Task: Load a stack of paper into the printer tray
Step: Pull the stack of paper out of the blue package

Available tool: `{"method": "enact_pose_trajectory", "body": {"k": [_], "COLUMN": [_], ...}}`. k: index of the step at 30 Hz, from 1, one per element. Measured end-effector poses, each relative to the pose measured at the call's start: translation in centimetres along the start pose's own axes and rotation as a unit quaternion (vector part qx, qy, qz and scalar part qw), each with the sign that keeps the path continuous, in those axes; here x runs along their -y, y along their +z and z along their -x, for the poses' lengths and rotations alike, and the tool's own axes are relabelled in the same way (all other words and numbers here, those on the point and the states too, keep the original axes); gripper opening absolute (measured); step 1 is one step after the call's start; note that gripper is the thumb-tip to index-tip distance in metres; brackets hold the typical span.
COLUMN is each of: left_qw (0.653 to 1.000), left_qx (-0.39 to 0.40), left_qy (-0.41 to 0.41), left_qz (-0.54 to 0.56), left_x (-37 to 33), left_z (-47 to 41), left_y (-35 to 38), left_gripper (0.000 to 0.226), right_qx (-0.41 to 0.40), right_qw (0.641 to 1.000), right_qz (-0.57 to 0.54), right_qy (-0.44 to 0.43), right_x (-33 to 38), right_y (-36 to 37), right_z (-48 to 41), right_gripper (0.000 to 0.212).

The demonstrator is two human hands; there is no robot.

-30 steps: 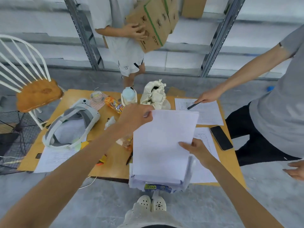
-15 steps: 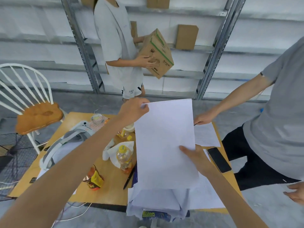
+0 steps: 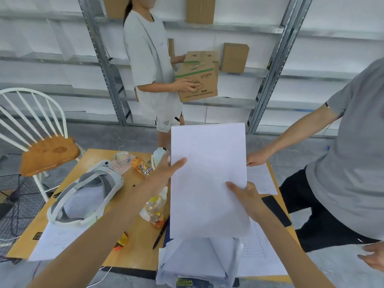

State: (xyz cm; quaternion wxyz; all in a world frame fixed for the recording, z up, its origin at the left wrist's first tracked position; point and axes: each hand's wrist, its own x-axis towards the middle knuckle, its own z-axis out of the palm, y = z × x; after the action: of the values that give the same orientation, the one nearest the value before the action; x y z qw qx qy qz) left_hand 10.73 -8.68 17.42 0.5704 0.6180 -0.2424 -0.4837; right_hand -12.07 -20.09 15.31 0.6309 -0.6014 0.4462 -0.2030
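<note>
Holding stack [image 3: 208,179] up between both hands, above table [image 3: 95,163], near-upright, long axis running away from the body and upward. Left hand [image 3: 169,168] pinching the left long edge near mid-height, thumb lying across the front sheet. Right hand [image 3: 246,194] gripping the right long edge lower down, thumb on the face, other fingers hidden behind. Both hands clamped on the sheets; neither nearer to any target, since no printer or tray is showing anywhere in view. Direction of the coming carry therefore not readable from here.

Stack: plain white, matte, rectangular, top edge showing several sheets squared fairly flush; thin enough to flex, bottom edge reaching down to the opened wrapper [image 3: 197,260].

Wrapper: pale, creased paper, flaps folded open, possibly more sheets lying inside, view too poor to say.

Table: orange-brown wood, smooth, crowded. Headset [image 3: 87,194] of grey-white plastic lying left. Bottle [image 3: 155,210], clear with yellow label, standing just beside the stack's left edge. Pen [image 3: 160,235] lying near the wrapper. Phone [image 3: 276,210], black, glossy, lying right.
</note>
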Motion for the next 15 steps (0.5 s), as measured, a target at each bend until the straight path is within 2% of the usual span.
{"method": "enact_pose_trajectory", "body": {"k": [2, 5, 8, 10, 15], "left_qw": [0.996, 0.992, 0.991, 0.993, 0.995], "left_qx": [0.055, 0.055, 0.047, 0.018, -0.082], "left_qy": [-0.061, -0.074, -0.079, -0.090, -0.048], "left_qz": [0.042, 0.092, 0.100, 0.079, 0.009], "left_x": [2.8, 4.7, 4.7, 4.2, 3.7], "left_z": [0.1, 1.1, 2.7, 3.7, 5.8], "left_y": [-0.8, -1.1, -0.7, -0.4, -1.2], "left_gripper": [0.094, 0.085, 0.042, 0.023, 0.025], "right_qx": [-0.001, 0.009, 0.016, 0.021, 0.083], "right_qw": [1.000, 1.000, 0.999, 0.999, 0.996], "right_qz": [-0.005, -0.018, -0.047, -0.050, -0.040], "right_qy": [-0.003, -0.004, -0.005, -0.007, -0.018], "right_x": [0.3, 0.4, 0.5, 0.8, 1.5], "right_y": [0.2, 0.8, 1.5, 2.0, 3.9], "right_z": [-0.3, -0.8, -1.3, -1.6, -2.1], "right_gripper": [0.013, 0.018, 0.019, 0.020, 0.021]}}
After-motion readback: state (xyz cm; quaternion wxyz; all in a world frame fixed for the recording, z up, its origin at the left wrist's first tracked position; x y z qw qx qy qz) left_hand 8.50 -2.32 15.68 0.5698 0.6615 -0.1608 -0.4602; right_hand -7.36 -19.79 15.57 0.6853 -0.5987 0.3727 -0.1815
